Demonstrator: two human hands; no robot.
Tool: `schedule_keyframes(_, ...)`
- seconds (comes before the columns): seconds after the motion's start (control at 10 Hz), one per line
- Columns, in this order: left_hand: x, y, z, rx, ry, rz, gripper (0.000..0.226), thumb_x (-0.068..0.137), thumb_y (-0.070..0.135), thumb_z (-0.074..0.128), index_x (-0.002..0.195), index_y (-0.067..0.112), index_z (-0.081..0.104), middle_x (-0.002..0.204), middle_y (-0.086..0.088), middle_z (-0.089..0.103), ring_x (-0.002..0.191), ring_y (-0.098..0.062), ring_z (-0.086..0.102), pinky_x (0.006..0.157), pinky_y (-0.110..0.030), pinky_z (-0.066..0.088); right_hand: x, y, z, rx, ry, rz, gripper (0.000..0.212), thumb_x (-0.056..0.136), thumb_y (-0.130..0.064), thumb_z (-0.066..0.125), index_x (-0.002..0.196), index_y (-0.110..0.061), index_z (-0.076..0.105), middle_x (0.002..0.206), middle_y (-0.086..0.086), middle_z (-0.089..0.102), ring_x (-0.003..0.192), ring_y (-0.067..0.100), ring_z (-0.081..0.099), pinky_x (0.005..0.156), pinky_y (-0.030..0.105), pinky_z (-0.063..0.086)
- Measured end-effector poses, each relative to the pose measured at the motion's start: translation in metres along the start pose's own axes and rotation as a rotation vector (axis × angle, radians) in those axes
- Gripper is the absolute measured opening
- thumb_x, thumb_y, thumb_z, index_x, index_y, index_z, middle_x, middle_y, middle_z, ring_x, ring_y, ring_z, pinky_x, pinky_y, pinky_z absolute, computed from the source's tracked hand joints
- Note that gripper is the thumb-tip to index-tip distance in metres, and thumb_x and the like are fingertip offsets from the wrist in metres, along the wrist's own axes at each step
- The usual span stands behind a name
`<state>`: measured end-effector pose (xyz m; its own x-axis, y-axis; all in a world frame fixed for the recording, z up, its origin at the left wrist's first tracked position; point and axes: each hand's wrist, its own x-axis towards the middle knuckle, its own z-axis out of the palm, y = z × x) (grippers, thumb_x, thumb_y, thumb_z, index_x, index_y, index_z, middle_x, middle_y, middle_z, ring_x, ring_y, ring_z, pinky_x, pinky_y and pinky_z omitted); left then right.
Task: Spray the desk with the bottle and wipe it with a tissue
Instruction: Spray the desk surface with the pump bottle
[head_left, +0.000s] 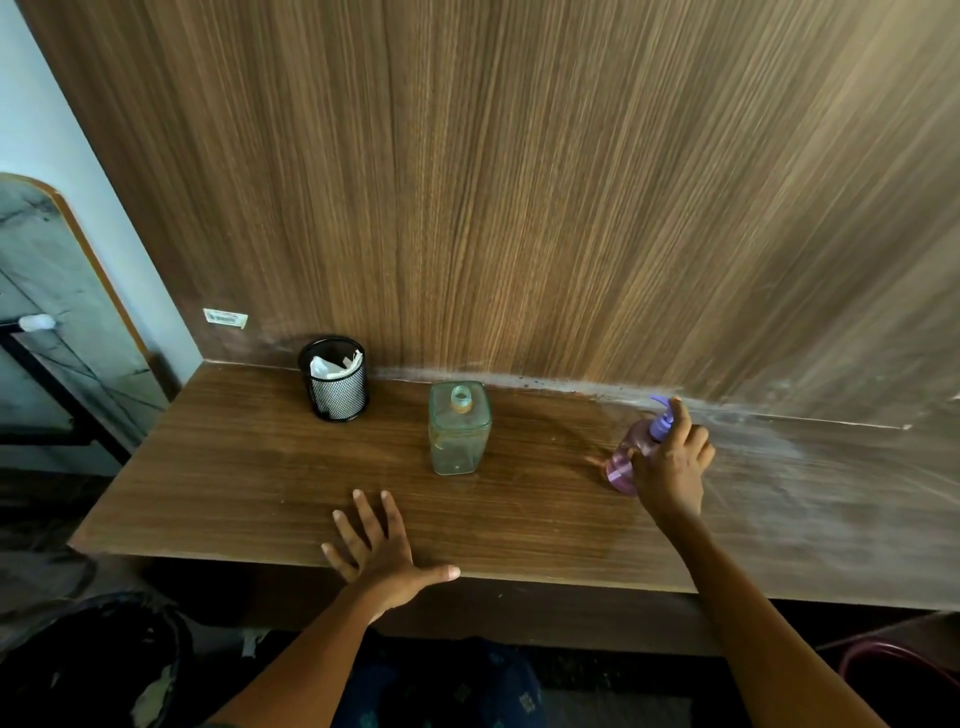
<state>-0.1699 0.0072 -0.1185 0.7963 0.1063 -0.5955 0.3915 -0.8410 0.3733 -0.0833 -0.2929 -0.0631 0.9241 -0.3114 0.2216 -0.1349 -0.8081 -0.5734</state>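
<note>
Head view shows my right hand (670, 465) gripping the spray bottle (623, 460) over the desk (234, 467), left hand (384, 551) spread flat at its front edge; I judge spraying underway, the tissue (330, 366) untouched in the mesh cup (337, 400).

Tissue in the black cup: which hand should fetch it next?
Left. The left hand rests open on the desk, nearer the black cup holding the tissue; the right hand grips the spray bottle.

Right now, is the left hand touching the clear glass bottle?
Apart. The head view shows bare desk between the left hand and the glass bottle.
</note>
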Motion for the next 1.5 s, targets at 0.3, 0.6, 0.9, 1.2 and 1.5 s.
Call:
schedule_keyframes(0.3, 0.0026, 0.0015, -0.0003, 0.023, -0.012, -0.025, 0.140, 0.057, 0.079, 0.060, 0.137, 0.019, -0.038, 0.135, -0.015, -0.054, 0.128, -0.042, -0.043, 0.106, -0.064, -0.017, 0.0003, -0.0028, 0.0002, 0.001, 0.031, -0.007, 0.073, 0.077, 0.004, 0.065, 0.140, -0.007, 0.029, 0.126, 0.026, 0.037, 0.116, 0.042, 0.034, 0.087, 0.054, 0.045)
schedule_keyframes(0.6, 0.0012, 0.0012, -0.0009, 0.014, -0.010, -0.023, 0.140, 0.057, 0.080, 0.060, 0.137, 0.019, -0.037, 0.135, -0.015, -0.054, 0.128, -0.042, -0.044, 0.106, -0.063, -0.017, 0.0013, 0.0002, 0.0027, -0.020, 0.034, -0.021, 0.069, 0.078, 0.001, 0.065, 0.138, -0.006, 0.031, 0.123, 0.026, 0.039, 0.113, 0.041, 0.036, 0.086, 0.057, 0.047)
schedule_keyframes(0.9, 0.0009, 0.0017, -0.0006, 0.014, -0.008, -0.018, 0.139, 0.058, 0.079, 0.060, 0.137, 0.019, -0.037, 0.135, -0.014, -0.055, 0.128, -0.041, -0.044, 0.107, -0.062, -0.017, 0.0017, 0.0008, 0.0035, -0.026, 0.035, -0.003, 0.081, 0.077, -0.003, 0.067, 0.144, -0.014, 0.022, 0.125, 0.024, 0.036, 0.115, 0.041, 0.034, 0.082, 0.057, 0.049)
schedule_keyframes(1.2, -0.0012, 0.0049, -0.0045, 0.032, -0.030, -0.039, 0.138, 0.059, 0.078, 0.060, 0.137, 0.019, -0.038, 0.135, -0.015, -0.054, 0.128, -0.041, -0.043, 0.107, -0.062, -0.017, 0.0018, 0.0000, 0.0072, -0.049, 0.084, -0.032, 0.064, 0.077, 0.003, 0.061, 0.136, -0.003, 0.034, 0.117, 0.029, 0.042, 0.105, 0.045, 0.039, 0.082, 0.058, 0.043)
schedule_keyframes(1.5, -0.0018, 0.0039, -0.0023, 0.017, -0.008, -0.016, 0.139, 0.058, 0.077, 0.062, 0.138, 0.019, -0.037, 0.136, -0.014, -0.054, 0.128, -0.041, -0.043, 0.107, -0.062, -0.017, 0.0012, 0.0015, 0.0043, -0.059, 0.065, -0.054, 0.072, 0.077, 0.001, 0.065, 0.140, -0.004, 0.030, 0.123, 0.029, 0.040, 0.110, 0.044, 0.038, 0.088, 0.054, 0.043)
